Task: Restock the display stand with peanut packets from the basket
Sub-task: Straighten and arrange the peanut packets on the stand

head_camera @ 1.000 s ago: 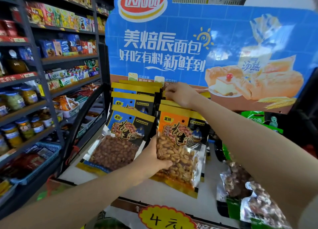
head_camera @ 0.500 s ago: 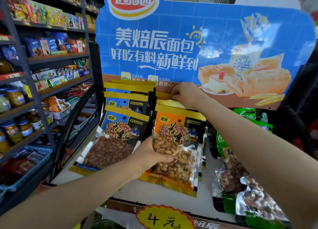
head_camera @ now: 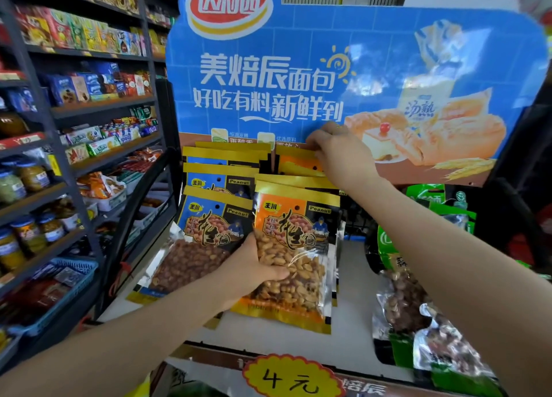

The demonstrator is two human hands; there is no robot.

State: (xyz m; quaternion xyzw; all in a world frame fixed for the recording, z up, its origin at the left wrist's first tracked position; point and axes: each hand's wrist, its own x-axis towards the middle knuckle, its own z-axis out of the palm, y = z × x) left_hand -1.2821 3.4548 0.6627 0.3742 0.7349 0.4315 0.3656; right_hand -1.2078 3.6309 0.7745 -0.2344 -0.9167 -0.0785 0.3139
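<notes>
Gripping the front orange peanut packet (head_camera: 294, 256) by its lower left edge, the left hand (head_camera: 254, 272) has its thumb across the clear window. Behind that packet, the right hand (head_camera: 340, 155) pinches the top edge of a rear orange packet (head_camera: 298, 163) in the same column on the display stand (head_camera: 352, 313). Just left of the front orange packet hang the blue peanut packets (head_camera: 215, 220); to its right lie green-topped nut bags (head_camera: 418, 292). Below it sits a yellow price tag (head_camera: 291, 378).
</notes>
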